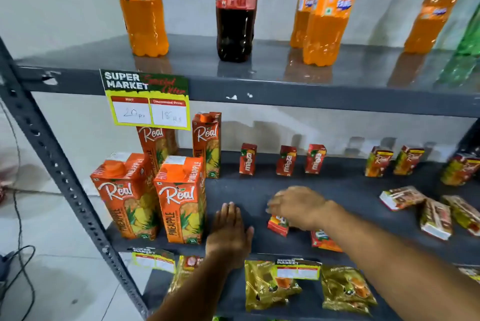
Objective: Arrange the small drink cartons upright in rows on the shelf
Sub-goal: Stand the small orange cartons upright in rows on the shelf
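On the middle shelf (337, 185) of a grey metal rack, the right hand (298, 205) is placed over a small Maaza carton (278, 225) near the front edge of the shelf. The fingers (272, 202) are bent down around the top of this carton and appear to hold it, but the grip itself is hidden by the back of the hand, so it cannot be told surely. The carton is tilted, not upright. A second small Maaza carton (324, 241) is seen lying flat at the front edge, partly covered by the right forearm.

The left hand (230, 232) is laid flat on the shelf, palm down, with fingers (228, 212) stretched and together; nothing is held in it. It rests between the large pineapple juice cartons (179, 198) at the left end and the right hand.

Along the back edge of the shelf three small Maaza cartons (287, 160) are standing upright in one row, apart from each other. Further to the right, small Real cartons (378, 158) are standing upright, and toward the right end several more small cartons (436, 218) are lying on their sides.

On the upper shelf (259, 86) bottles of orange soda (141, 6) and one cola bottle (235, 8) are standing. A supermarket price tag (146, 98) is fixed to its front edge. On the lower shelf golden packets (270, 285) are laid.
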